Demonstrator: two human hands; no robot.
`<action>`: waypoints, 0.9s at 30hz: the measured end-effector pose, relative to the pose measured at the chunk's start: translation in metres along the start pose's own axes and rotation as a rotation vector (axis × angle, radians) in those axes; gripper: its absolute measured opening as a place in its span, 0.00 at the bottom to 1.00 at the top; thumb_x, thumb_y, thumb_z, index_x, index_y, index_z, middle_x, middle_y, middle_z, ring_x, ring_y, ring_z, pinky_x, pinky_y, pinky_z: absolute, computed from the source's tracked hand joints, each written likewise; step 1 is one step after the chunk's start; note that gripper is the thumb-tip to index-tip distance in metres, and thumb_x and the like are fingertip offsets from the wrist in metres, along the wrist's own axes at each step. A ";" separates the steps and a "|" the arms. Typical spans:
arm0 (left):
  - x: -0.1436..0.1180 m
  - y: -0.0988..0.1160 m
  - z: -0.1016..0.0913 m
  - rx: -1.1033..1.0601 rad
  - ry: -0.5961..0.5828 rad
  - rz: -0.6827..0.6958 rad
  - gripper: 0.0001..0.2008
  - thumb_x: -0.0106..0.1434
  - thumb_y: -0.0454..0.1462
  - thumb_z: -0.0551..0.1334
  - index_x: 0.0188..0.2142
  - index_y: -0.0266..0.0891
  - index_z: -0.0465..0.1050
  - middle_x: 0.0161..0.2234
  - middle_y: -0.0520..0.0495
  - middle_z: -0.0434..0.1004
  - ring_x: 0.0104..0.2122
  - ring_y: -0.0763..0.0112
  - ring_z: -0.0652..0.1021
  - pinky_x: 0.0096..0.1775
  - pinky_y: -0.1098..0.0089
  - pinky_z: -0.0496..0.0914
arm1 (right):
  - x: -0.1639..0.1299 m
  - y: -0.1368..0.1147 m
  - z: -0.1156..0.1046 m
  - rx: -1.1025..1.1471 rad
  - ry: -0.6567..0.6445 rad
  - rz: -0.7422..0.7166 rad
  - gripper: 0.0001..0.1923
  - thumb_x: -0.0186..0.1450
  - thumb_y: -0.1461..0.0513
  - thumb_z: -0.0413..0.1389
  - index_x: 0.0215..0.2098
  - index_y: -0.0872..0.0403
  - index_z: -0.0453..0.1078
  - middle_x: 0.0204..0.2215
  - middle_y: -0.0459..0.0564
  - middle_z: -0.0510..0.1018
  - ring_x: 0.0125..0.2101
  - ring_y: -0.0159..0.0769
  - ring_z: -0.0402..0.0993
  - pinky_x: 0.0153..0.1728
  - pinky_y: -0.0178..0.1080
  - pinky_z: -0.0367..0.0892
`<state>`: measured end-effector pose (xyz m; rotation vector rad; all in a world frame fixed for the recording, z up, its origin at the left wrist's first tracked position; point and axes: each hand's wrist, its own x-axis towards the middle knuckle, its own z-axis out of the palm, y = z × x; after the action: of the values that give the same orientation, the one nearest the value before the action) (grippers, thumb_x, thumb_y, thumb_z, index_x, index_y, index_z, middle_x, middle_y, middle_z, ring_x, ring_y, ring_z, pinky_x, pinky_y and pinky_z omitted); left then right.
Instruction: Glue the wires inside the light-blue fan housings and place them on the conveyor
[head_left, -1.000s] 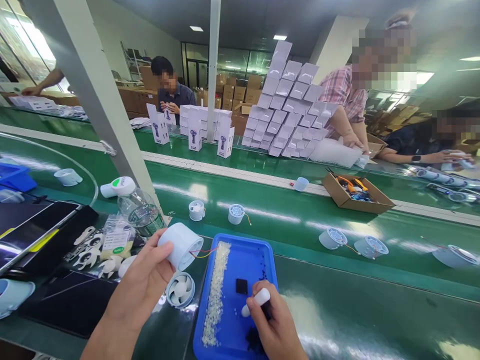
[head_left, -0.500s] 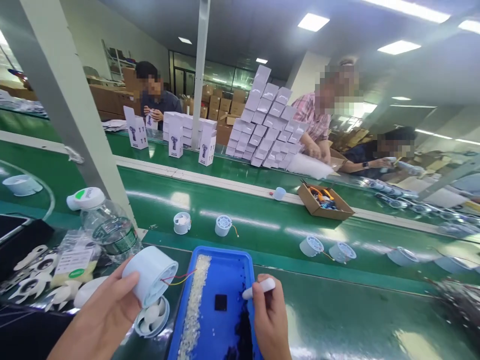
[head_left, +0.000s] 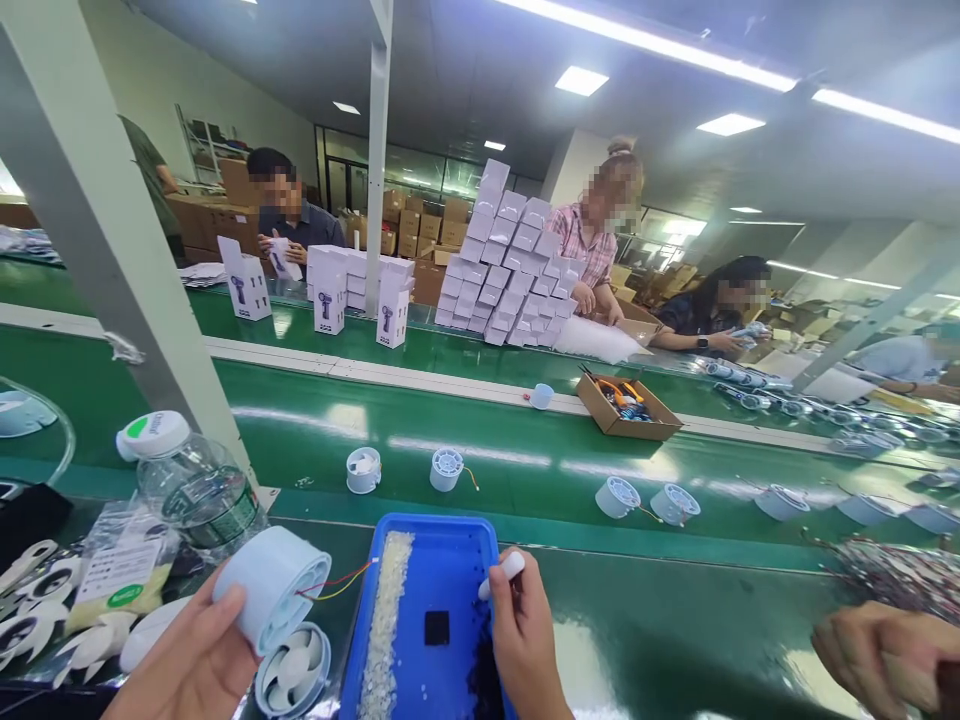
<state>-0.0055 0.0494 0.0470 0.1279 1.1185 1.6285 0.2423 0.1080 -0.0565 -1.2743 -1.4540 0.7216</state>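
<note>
My left hand point(head_left: 191, 645) grips a light blue fan housing point(head_left: 266, 580), tilted with its spoked end to the right; red and yellow wires trail from it toward the tray. In my right hand point(head_left: 529, 635) is a white pen-like tool point(head_left: 507, 568), its tip low over the right side of the blue tray point(head_left: 446, 555). Small translucent pieces point(head_left: 386, 620) line the tray's left side, dark bits point(head_left: 484, 665) lie along its right, and a black square point(head_left: 436, 628) sits mid-tray. A fan housing with white blades point(head_left: 292, 670) stands beneath my left hand.
A water bottle point(head_left: 199, 495), a labelled bag point(head_left: 124, 570) and loose white fan blades point(head_left: 94, 645) crowd the left. Several fan housings point(head_left: 446, 468) stand on the green belt point(head_left: 300, 420). Another person's hand point(head_left: 889, 655) is at the right, near bundled wires point(head_left: 900, 575). Co-workers sit or stand opposite.
The view has shifted, so most things sit a little further left. Another person's hand has come in at the lower right. Both my hands keep their holds.
</note>
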 end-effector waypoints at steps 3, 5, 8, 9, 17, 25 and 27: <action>-0.003 -0.001 0.003 0.017 0.020 -0.013 0.27 0.45 0.37 0.72 0.48 0.46 0.75 0.34 0.48 0.85 0.40 0.51 0.80 0.29 0.68 0.79 | 0.000 -0.002 0.000 -0.011 -0.018 -0.039 0.12 0.71 0.55 0.43 0.33 0.51 0.59 0.25 0.42 0.64 0.25 0.32 0.62 0.28 0.33 0.62; -0.005 0.000 0.007 0.038 0.027 -0.028 0.23 0.44 0.38 0.72 0.43 0.44 0.77 0.34 0.47 0.84 0.39 0.53 0.80 0.29 0.70 0.77 | -0.001 -0.002 0.000 -0.038 -0.048 -0.116 0.10 0.71 0.58 0.44 0.33 0.50 0.60 0.25 0.42 0.64 0.25 0.31 0.62 0.28 0.32 0.63; -0.008 0.001 0.012 0.058 -0.020 -0.024 0.16 0.44 0.37 0.73 0.36 0.44 0.78 0.32 0.48 0.83 0.31 0.60 0.80 0.26 0.70 0.75 | -0.005 0.000 0.000 -0.097 -0.104 -0.310 0.05 0.70 0.61 0.46 0.36 0.50 0.61 0.27 0.44 0.67 0.26 0.32 0.66 0.29 0.32 0.65; -0.008 0.001 0.012 0.066 -0.049 -0.020 0.15 0.44 0.37 0.73 0.34 0.44 0.78 0.30 0.48 0.82 0.27 0.62 0.79 0.24 0.70 0.73 | -0.006 0.001 0.000 -0.115 -0.126 -0.373 0.04 0.69 0.62 0.47 0.37 0.50 0.62 0.28 0.44 0.69 0.27 0.33 0.67 0.30 0.32 0.66; -0.004 -0.006 0.013 0.102 -0.121 -0.018 0.14 0.49 0.36 0.72 0.37 0.42 0.78 0.31 0.48 0.82 0.28 0.66 0.78 0.29 0.72 0.74 | -0.002 -0.003 -0.003 -0.135 -0.193 -0.245 0.07 0.70 0.59 0.45 0.35 0.49 0.62 0.25 0.44 0.70 0.24 0.33 0.68 0.27 0.32 0.65; 0.000 -0.023 0.025 0.108 -0.140 -0.015 0.16 0.48 0.39 0.73 0.37 0.40 0.78 0.31 0.47 0.82 0.30 0.65 0.79 0.31 0.68 0.75 | 0.004 -0.022 -0.003 -0.033 -0.298 -0.329 0.06 0.67 0.59 0.51 0.34 0.49 0.69 0.25 0.44 0.73 0.23 0.33 0.70 0.25 0.34 0.67; 0.003 -0.029 0.027 0.121 -0.120 -0.028 0.18 0.44 0.41 0.74 0.36 0.40 0.78 0.29 0.47 0.81 0.28 0.64 0.78 0.29 0.66 0.75 | 0.039 -0.015 -0.047 -0.020 -0.276 -0.486 0.08 0.65 0.55 0.54 0.34 0.46 0.74 0.25 0.46 0.76 0.24 0.37 0.73 0.23 0.37 0.67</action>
<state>0.0298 0.0660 0.0393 0.2841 1.1215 1.5079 0.2853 0.1331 -0.0175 -0.8026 -1.9072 0.5656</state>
